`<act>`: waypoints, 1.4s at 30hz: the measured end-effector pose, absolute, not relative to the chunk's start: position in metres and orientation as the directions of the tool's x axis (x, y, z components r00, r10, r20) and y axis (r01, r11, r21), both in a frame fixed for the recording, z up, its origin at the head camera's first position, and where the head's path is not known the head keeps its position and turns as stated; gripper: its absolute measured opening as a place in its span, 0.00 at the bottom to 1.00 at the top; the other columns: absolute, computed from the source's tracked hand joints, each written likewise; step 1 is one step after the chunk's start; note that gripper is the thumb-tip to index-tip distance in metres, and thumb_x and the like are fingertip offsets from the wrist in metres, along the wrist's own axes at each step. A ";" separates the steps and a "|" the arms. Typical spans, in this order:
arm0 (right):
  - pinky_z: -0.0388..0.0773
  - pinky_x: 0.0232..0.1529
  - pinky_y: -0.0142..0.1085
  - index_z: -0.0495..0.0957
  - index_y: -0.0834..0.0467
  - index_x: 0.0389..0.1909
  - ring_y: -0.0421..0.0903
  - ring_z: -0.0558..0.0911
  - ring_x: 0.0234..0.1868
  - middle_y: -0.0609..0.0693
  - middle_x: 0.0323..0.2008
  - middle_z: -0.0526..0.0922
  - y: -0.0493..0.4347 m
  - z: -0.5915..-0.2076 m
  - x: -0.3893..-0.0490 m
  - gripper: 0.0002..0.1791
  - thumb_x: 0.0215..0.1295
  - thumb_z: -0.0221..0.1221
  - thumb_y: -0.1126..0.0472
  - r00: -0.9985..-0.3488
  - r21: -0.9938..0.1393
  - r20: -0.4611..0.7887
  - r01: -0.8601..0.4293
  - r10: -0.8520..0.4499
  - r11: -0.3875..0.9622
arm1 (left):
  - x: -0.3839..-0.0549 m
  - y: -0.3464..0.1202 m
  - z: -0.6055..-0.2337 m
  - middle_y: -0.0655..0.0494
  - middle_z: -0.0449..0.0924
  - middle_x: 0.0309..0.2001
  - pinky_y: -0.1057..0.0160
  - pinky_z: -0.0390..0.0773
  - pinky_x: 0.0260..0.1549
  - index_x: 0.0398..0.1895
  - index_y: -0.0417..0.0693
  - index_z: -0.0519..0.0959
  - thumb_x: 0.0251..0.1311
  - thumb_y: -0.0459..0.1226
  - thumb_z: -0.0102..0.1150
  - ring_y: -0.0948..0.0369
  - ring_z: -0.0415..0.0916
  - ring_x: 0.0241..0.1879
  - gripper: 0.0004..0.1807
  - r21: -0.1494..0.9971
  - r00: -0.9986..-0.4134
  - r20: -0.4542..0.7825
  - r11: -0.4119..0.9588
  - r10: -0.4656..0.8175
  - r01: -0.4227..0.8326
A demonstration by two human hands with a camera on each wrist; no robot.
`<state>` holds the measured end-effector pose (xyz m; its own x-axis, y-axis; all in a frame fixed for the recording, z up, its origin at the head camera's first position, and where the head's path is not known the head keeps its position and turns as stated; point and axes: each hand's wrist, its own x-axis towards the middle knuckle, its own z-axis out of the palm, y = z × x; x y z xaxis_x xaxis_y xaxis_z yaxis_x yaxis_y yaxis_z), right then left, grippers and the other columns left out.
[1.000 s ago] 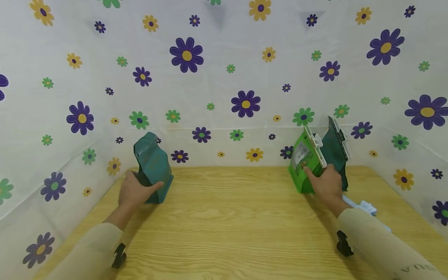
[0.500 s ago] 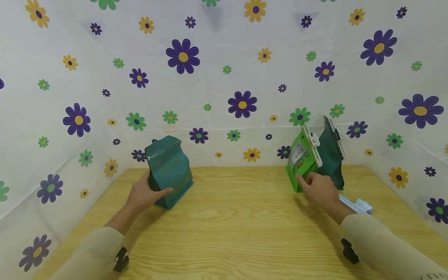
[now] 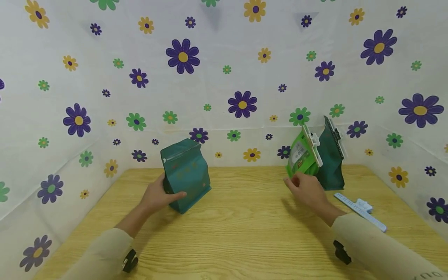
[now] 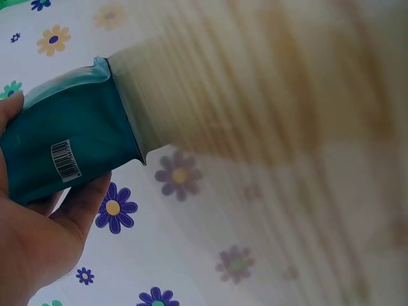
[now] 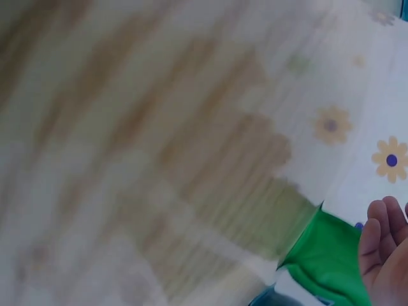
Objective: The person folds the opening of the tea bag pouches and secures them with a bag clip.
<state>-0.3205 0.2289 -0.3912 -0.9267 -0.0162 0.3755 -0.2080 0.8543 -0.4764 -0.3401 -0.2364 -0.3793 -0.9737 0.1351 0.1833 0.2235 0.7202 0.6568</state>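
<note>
My left hand (image 3: 157,196) grips a teal flat-bottomed bag (image 3: 187,175) by its lower side, thumb across the front. The bag's top is folded over and it leans slightly, left of the middle of the table. A barcode shows on its underside in the left wrist view, with the hand (image 4: 44,248) around it. Over at the right, my right hand (image 3: 308,188) holds nothing, its fingers loosely bent. It overlaps the bottom of a bright green bag (image 3: 297,157), whose top carries a white sealing clip (image 3: 312,146). In the right wrist view, green bag (image 5: 331,255) and fingertips appear close together.
Behind the green bag stands a dark teal bag (image 3: 330,167) with a clip along its top. A light blue sealing clip (image 3: 362,212) lies on the wood-grain table (image 3: 238,225), right of my right hand. Flower-patterned sheeting (image 3: 224,85) encloses the back and sides.
My left hand has carried the teal bag rightward and toward me, turning its front more into view. My right hand has drawn back from the green bag, uncovering the blue clip.
</note>
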 end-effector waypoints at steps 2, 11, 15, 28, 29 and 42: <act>0.76 0.34 0.40 0.79 0.61 0.37 0.46 0.76 0.29 0.52 0.30 0.83 0.224 -0.393 -0.320 0.21 0.72 0.55 0.45 -0.922 -0.474 0.387 -0.230 -0.034 0.850 | -0.340 -0.233 -0.380 0.32 0.69 0.67 0.38 0.72 0.59 0.78 0.41 0.53 0.52 0.56 0.72 0.36 0.69 0.65 0.57 0.659 -0.970 0.189 0.713 0.152 0.241; 0.78 0.37 0.41 0.79 0.58 0.37 0.45 0.77 0.32 0.51 0.32 0.83 0.209 -0.394 -0.319 0.21 0.70 0.58 0.43 -0.906 -0.449 0.411 -0.300 -0.104 0.842 | -0.338 -0.215 -0.382 0.35 0.70 0.67 0.40 0.73 0.60 0.77 0.43 0.54 0.52 0.53 0.74 0.39 0.70 0.65 0.55 0.688 -0.961 0.178 0.671 0.214 0.277; 0.78 0.38 0.41 0.79 0.59 0.38 0.45 0.78 0.33 0.51 0.33 0.83 0.205 -0.394 -0.320 0.20 0.70 0.58 0.43 -0.894 -0.449 0.430 -0.331 -0.124 0.830 | -0.335 -0.203 -0.382 0.36 0.72 0.65 0.41 0.75 0.58 0.75 0.42 0.57 0.52 0.52 0.74 0.40 0.73 0.63 0.53 0.703 -0.953 0.167 0.648 0.252 0.294; 0.81 0.44 0.45 0.79 0.60 0.45 0.49 0.82 0.41 0.53 0.40 0.84 0.185 -0.396 -0.314 0.20 0.71 0.57 0.46 -0.867 -0.481 0.454 -0.432 -0.205 0.763 | -0.328 -0.169 -0.384 0.42 0.76 0.62 0.46 0.80 0.52 0.73 0.46 0.62 0.50 0.47 0.76 0.47 0.77 0.56 0.49 0.750 -0.910 0.141 0.558 0.389 0.355; 0.81 0.45 0.46 0.78 0.60 0.46 0.50 0.82 0.42 0.53 0.41 0.84 0.182 -0.396 -0.313 0.20 0.71 0.58 0.46 -0.866 -0.483 0.454 -0.437 -0.210 0.759 | -0.327 -0.167 -0.384 0.43 0.76 0.62 0.46 0.80 0.52 0.74 0.46 0.62 0.50 0.47 0.76 0.47 0.78 0.56 0.49 0.754 -0.905 0.142 0.549 0.400 0.361; 0.79 0.47 0.48 0.74 0.62 0.55 0.48 0.80 0.46 0.53 0.46 0.83 0.168 -0.391 -0.305 0.17 0.77 0.51 0.54 -0.792 -0.506 0.535 -0.580 -0.296 0.638 | -0.319 -0.141 -0.380 0.42 0.74 0.63 0.46 0.79 0.54 0.74 0.45 0.60 0.51 0.43 0.75 0.45 0.77 0.58 0.49 0.812 -0.826 0.135 0.416 0.548 0.409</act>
